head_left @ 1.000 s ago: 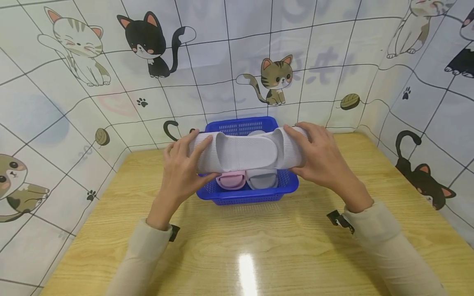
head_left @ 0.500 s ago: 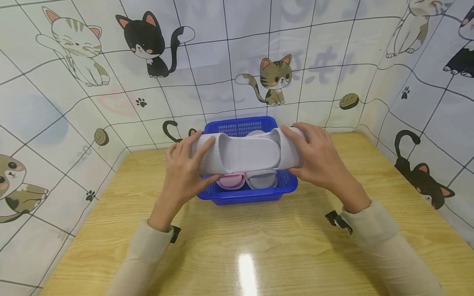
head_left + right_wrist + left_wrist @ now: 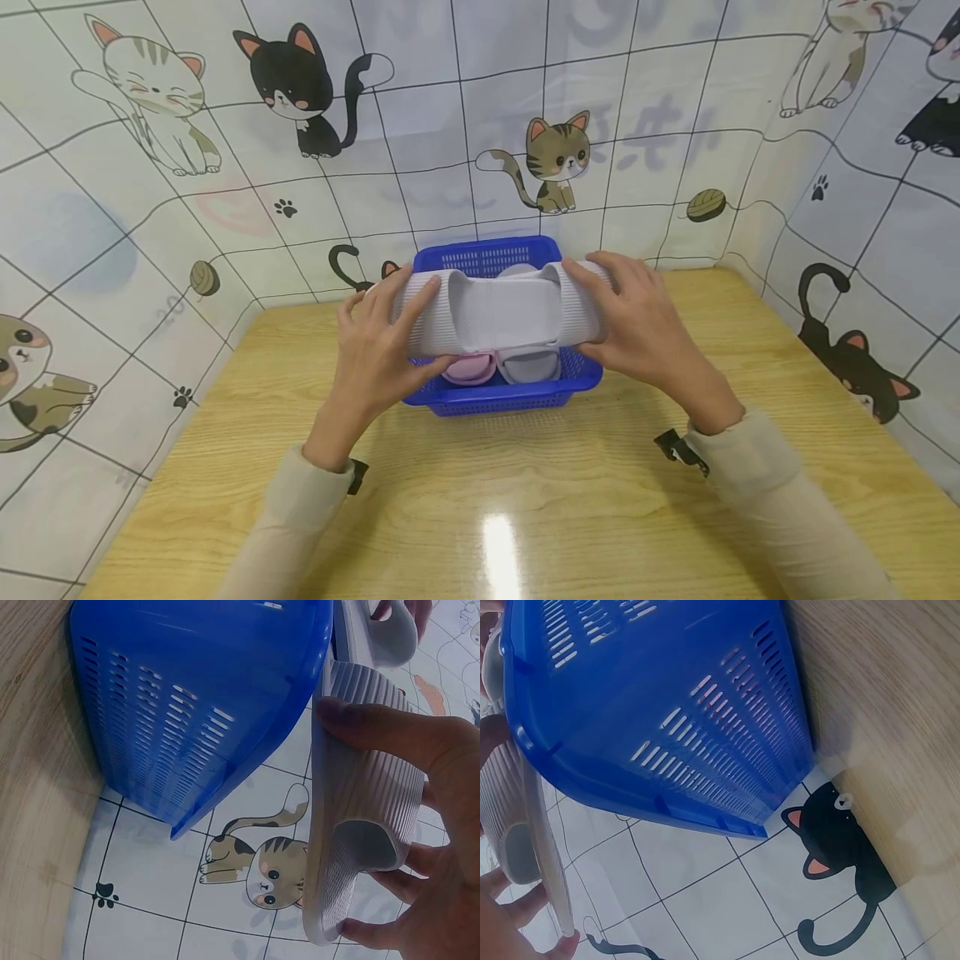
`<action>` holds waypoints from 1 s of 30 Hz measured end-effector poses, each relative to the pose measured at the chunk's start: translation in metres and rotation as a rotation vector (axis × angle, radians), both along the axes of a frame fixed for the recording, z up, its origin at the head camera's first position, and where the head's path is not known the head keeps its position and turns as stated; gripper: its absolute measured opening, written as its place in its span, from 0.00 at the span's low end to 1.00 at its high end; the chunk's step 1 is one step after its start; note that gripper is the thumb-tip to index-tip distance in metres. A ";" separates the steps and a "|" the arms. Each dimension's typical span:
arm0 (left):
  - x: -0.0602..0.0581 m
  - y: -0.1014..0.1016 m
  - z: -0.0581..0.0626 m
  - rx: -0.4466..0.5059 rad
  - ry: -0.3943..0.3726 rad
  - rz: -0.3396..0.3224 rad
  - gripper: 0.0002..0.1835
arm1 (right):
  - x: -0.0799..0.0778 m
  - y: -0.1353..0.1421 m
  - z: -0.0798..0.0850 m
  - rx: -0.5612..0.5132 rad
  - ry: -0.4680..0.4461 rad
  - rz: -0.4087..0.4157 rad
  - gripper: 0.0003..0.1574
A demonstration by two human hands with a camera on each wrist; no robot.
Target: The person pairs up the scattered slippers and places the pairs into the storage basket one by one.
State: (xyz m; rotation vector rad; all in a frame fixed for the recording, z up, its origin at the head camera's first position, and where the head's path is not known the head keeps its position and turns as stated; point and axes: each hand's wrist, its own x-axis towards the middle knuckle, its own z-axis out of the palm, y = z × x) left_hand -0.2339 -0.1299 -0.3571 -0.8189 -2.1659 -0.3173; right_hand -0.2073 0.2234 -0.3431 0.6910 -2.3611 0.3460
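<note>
Two pale grey slide slippers are held end to end above the blue basket (image 3: 502,404), their soles overlapping in the middle. My left hand (image 3: 375,350) grips the left slipper (image 3: 437,325) around its ribbed strap. Around the ribbed strap of the right slipper (image 3: 581,312) my right hand (image 3: 645,325) is curled, with the thumb on the near side in the right wrist view. Below them, a pink slipper (image 3: 471,369) and a grey slipper (image 3: 529,365) lie in the basket, partly covered by the held pair. Another pale rounded end (image 3: 519,270) shows behind.
The basket stands on a wooden table (image 3: 480,483) near the back wall (image 3: 427,117), which is covered with a cat-patterned sheet. Side walls with the same print rise at left and right. Slotted basket sides (image 3: 705,720) fill much of the left wrist view.
Both hands have drawn slightly closer together, so the two held slippers overlap more. The basket and the slippers in it stay put.
</note>
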 end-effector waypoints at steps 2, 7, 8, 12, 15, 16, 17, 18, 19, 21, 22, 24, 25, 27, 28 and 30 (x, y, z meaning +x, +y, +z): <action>0.000 0.000 0.000 -0.004 0.004 -0.005 0.59 | 0.000 -0.001 0.000 0.003 0.001 0.004 0.72; 0.000 0.002 -0.001 -0.010 0.012 -0.020 0.59 | 0.001 -0.005 -0.002 0.003 -0.003 0.012 0.73; 0.000 0.002 -0.001 -0.009 0.014 -0.023 0.59 | 0.001 -0.005 -0.002 0.003 -0.004 0.012 0.73; 0.001 0.003 -0.002 -0.006 0.025 -0.023 0.59 | 0.001 -0.006 -0.002 0.008 0.004 0.011 0.74; 0.001 0.003 -0.002 -0.013 0.032 -0.014 0.58 | 0.001 -0.006 -0.002 0.010 0.016 0.011 0.74; 0.001 0.003 -0.002 -0.015 0.034 -0.010 0.57 | 0.001 -0.006 -0.002 0.011 0.019 0.011 0.74; 0.001 0.003 -0.002 -0.016 0.036 -0.007 0.56 | 0.001 -0.006 -0.001 0.011 0.022 0.010 0.74; 0.001 0.003 -0.002 -0.020 0.037 -0.004 0.56 | 0.001 -0.006 -0.001 0.012 0.025 0.008 0.74; 0.001 0.003 -0.002 -0.022 0.038 -0.003 0.56 | 0.000 -0.007 -0.001 0.013 0.029 0.006 0.74; 0.002 0.004 -0.001 -0.020 0.032 -0.012 0.56 | 0.000 -0.007 -0.001 0.017 0.039 0.001 0.73; 0.002 0.005 -0.002 -0.019 0.028 -0.017 0.56 | 0.000 -0.008 -0.001 0.021 0.046 -0.002 0.73; 0.003 0.006 -0.002 -0.014 0.014 -0.032 0.56 | 0.001 -0.008 -0.001 0.028 0.058 -0.009 0.74; 0.003 0.006 -0.002 -0.012 0.004 -0.039 0.56 | 0.001 -0.008 -0.002 0.031 0.062 -0.013 0.74; 0.004 0.007 -0.003 -0.013 -0.011 -0.041 0.56 | 0.001 -0.008 -0.002 0.037 0.066 -0.018 0.74; 0.005 0.007 -0.003 -0.015 -0.016 -0.039 0.56 | 0.001 -0.008 -0.002 0.039 0.066 -0.020 0.74; 0.006 0.007 -0.002 -0.019 -0.020 -0.033 0.56 | 0.001 -0.009 -0.002 0.041 0.065 -0.022 0.74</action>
